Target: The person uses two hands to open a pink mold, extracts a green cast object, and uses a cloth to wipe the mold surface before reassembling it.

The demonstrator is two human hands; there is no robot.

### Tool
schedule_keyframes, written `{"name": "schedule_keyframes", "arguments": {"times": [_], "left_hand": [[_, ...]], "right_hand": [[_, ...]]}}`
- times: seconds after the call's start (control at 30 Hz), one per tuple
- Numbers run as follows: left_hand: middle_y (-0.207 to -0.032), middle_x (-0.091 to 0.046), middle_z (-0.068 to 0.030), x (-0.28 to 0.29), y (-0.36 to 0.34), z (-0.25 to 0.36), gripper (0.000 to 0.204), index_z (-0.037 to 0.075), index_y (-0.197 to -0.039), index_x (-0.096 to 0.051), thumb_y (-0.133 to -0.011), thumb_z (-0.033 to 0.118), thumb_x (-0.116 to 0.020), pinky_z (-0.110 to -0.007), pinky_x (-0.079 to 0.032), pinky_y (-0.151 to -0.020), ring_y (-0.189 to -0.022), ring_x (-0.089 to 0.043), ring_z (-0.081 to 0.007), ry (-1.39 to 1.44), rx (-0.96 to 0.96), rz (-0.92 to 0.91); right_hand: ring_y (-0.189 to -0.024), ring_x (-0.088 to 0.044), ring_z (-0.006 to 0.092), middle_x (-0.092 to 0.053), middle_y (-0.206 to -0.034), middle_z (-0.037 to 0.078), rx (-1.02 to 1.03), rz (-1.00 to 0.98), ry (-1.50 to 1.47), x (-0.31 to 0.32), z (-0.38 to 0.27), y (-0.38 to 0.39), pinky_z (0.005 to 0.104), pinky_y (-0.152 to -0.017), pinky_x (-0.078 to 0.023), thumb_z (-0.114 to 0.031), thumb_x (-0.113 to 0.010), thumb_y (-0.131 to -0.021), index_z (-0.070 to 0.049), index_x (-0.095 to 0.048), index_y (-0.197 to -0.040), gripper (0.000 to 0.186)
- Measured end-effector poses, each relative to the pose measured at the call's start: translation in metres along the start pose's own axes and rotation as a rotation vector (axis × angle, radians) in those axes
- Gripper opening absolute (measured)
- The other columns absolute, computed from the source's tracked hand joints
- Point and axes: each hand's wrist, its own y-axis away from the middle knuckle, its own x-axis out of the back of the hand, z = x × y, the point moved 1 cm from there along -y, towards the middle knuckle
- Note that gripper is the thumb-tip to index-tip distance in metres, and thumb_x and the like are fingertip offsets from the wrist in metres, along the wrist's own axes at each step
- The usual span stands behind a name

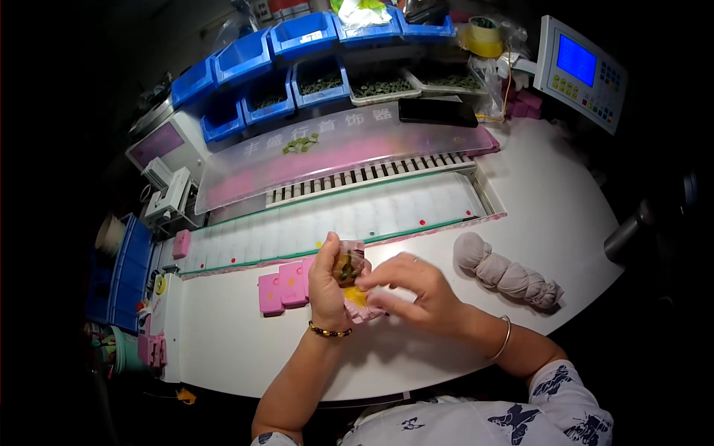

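Observation:
My left hand (327, 286) is closed round a small pink thing (361, 311), which looks like an opened box or packet. Its upper part shows a dark brown-green patch, and bright yellow shows lower down. From the right, my right hand (416, 293) reaches over it, thumb and fingertips drawn together at the yellow part. What those fingertips pinch, if anything, is too small to make out. Just left of my left hand, several pink boxes (281, 288) lie on the white table (245, 349), partly overlapping.
Beyond my hands runs a long white tray (327, 221) with a green edge. A translucent sheet (253, 167) bears small green pieces (301, 143); a black phone (437, 112) lies at its far edge. Blue bins (320, 80) stand behind. A twisted cloth roll (506, 273) and a control panel (580, 70) are right.

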Motion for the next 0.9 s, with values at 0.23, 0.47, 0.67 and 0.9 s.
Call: {"name": "schedule_keyframes", "arguments": {"times": [0.23,0.47,0.67,0.9], "left_hand": [[-0.064,-0.054,-0.0057,-0.001,0.006,-0.011,0.032,0.005,-0.08,-0.053,-0.1,0.03,-0.046,-0.025,-0.041,-0.046,-0.049,-0.05,-0.0112,-0.358,-0.122,0.007],[-0.069,-0.051,-0.0044,0.013,-0.007,-0.005,0.033,0.009,-0.087,-0.047,-0.102,0.038,-0.045,-0.024,-0.043,-0.047,-0.057,-0.052,-0.0121,-0.091,-0.13,0.098],[-0.077,-0.061,-0.0059,0.008,0.007,0.003,0.046,0.003,-0.093,-0.066,-0.096,0.046,-0.052,-0.028,-0.044,-0.049,-0.058,-0.054,-0.0138,-0.158,0.265,-0.094],[-0.09,-0.067,-0.0058,-0.006,0.019,0.0,0.027,0.0,-0.106,-0.066,-0.096,0.024,-0.059,-0.025,-0.052,-0.063,-0.077,-0.065,-0.012,-0.195,0.25,-0.271]], "right_hand": [[-0.08,-0.057,0.026,-0.056,-0.087,0.009,0.025,0.174,0.219,0.001,-0.002,-0.005,0.0344,-0.069,-0.047,-0.007,-0.071,-0.078,-0.004,-0.067,-0.092,0.014],[-0.076,-0.055,0.0246,-0.055,-0.081,0.01,0.114,0.237,0.169,0.007,-0.016,-0.006,0.0335,-0.066,-0.045,-0.002,-0.075,-0.074,-0.004,-0.066,-0.086,0.016],[-0.069,-0.048,0.0174,-0.052,-0.08,0.007,0.119,0.444,0.247,0.023,-0.005,-0.006,0.0274,-0.061,-0.042,0.0,-0.076,-0.074,-0.003,-0.063,-0.087,0.019],[-0.065,-0.054,0.0214,-0.055,-0.078,0.005,0.304,0.355,0.548,0.016,-0.006,-0.002,0.0339,-0.058,-0.045,-0.007,-0.079,-0.072,-0.006,-0.064,-0.086,0.02]]}}
